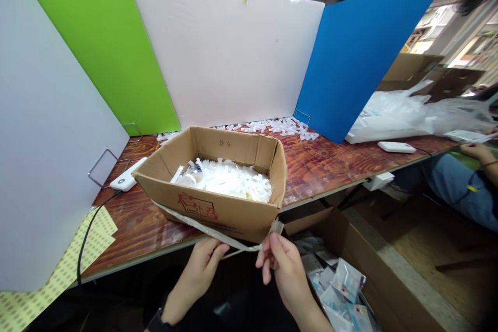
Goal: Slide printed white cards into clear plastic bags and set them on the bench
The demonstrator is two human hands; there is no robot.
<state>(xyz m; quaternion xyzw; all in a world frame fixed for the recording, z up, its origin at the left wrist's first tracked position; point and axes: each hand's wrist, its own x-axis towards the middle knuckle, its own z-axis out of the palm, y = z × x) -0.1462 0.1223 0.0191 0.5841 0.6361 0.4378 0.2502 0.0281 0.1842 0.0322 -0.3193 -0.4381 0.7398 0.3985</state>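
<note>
The left hand pinches a pale translucent plastic strip at the near side of an open brown cardboard box on the reddish-brown wooden bench; the right hand grips the strip's right end, by the box's near right corner.
</note>
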